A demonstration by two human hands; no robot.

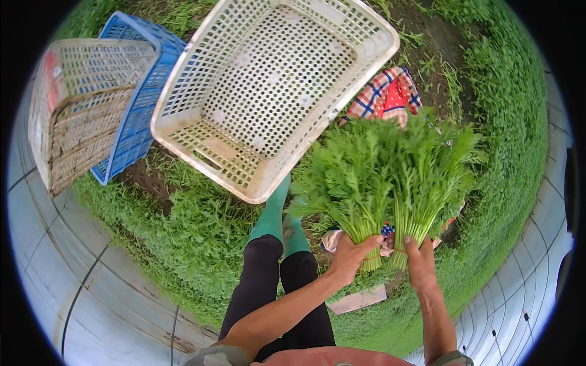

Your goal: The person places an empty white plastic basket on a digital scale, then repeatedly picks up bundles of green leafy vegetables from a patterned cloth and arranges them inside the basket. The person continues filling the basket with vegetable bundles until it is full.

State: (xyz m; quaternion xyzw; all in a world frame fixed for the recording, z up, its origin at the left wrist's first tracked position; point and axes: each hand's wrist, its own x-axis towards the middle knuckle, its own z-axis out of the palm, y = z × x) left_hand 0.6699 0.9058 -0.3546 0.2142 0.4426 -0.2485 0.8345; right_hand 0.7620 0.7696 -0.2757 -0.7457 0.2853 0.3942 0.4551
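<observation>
My left hand (pixel 350 258) grips a banded bunch of leafy greens (pixel 352 178) by its pale stems. Close beside it, my right hand (pixel 419 263) is closed around the stems of a second banded bunch (pixel 428 183). Both bunches have feathery leaves pointing away from me, and the leaves overlap. Past my boots, to the left of the bunches, is a white perforated plastic crate (pixel 279 82) with no greens in it. A plaid and red cloth (pixel 384 98) lies partly hidden behind the leaves.
A blue plastic crate (pixel 137 110) and another dirty white crate (pixel 87 114) lean together at the left. Low green plants (pixel 197 238) grow around my green boots (pixel 272 215). A flat pale board (pixel 359 299) lies near my right leg. Plastic sheeting (pixel 123 293) curves along both sides.
</observation>
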